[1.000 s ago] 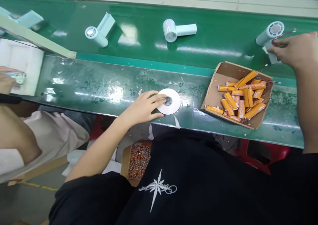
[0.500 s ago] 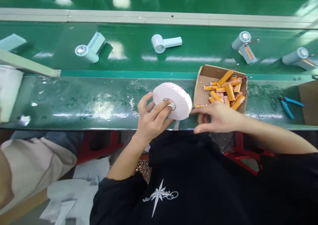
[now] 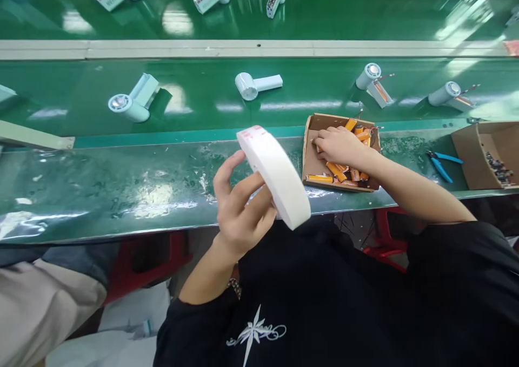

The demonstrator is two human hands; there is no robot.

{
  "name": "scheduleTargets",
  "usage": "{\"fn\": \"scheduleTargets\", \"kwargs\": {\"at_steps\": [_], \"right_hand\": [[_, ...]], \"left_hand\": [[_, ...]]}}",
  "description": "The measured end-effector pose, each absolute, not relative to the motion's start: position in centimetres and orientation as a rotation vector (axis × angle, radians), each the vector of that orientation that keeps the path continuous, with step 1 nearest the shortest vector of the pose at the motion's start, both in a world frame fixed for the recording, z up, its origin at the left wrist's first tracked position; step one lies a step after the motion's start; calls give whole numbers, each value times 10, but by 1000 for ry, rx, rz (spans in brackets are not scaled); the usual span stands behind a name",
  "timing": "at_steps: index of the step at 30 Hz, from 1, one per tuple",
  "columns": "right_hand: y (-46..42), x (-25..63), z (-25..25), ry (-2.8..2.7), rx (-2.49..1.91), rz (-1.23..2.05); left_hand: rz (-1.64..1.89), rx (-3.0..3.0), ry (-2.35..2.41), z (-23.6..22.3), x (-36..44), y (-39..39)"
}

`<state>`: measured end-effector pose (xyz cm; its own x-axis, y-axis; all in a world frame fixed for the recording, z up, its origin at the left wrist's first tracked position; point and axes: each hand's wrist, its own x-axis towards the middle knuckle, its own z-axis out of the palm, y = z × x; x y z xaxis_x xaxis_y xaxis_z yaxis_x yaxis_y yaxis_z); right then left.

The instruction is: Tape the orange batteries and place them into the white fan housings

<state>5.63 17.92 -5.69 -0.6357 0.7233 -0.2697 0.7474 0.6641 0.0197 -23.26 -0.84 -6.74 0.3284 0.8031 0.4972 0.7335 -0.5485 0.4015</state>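
Note:
My left hand [image 3: 243, 210] is closed on a wide roll of white tape [image 3: 279, 178], its fingers reaching into the core from the left. The roll is tilted, its edge towards me, with pink marks at the top. To the right, my right hand [image 3: 343, 146] reaches into a shallow cardboard box [image 3: 308, 156]. Its fingers are bent around an orange-wrapped battery [image 3: 319, 148], of which only a small part shows. More orange batteries [image 3: 337, 171] lie jumbled in the box beneath and beside the hand.
Beyond the bench ledge [image 3: 101, 194], a green belt [image 3: 194, 97] carries pale blue handheld fan bodies [image 3: 128, 107], some with wires. Blue-handled cutters [image 3: 441, 164] lie right of the battery box, beside another cardboard box [image 3: 466, 156] of small dark parts. Someone's clothed leg [image 3: 48, 302] is at lower left.
My right hand has moved from the front of the box into it, onto a battery. My left hand has turned the tape roll so its edge faces me. The view has shifted slightly.

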Motion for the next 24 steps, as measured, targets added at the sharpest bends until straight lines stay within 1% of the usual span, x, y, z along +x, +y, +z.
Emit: {"fn": "scheduleTargets", "kwargs": {"at_steps": [2, 4, 7, 9, 11, 15, 20, 22, 24], "right_hand": [[183, 59, -57, 2699, 1182, -237], [176, 66, -51, 2912, 1315, -446], [152, 78, -42, 3253, 1701, -752], [132, 83, -43, 3379, 1897, -858], [114, 86, -50, 3438, 1978, -926], [93, 85, -66, 3440, 1966, -1084], [85, 84, -84, 3426, 1810, -1337], [80, 83, -91, 3371, 1738, -1469], [73, 80, -95, 3313, 1677, -1672]], "left_hand": [[1165, 2480, 1622, -65, -225, -3], [1191, 2496, 1686, -67, -219, 0], [1085, 2513, 1605, -76, -214, 0], [976, 2519, 1525, -82, -212, -2], [883, 2524, 1460, -85, -210, -4], [811, 2569, 1380, -80, -205, -3], [799, 2592, 1304, -73, -203, -2], [763, 2583, 1297, -73, -205, -2], [721, 2595, 1318, -72, -209, -1]]}}
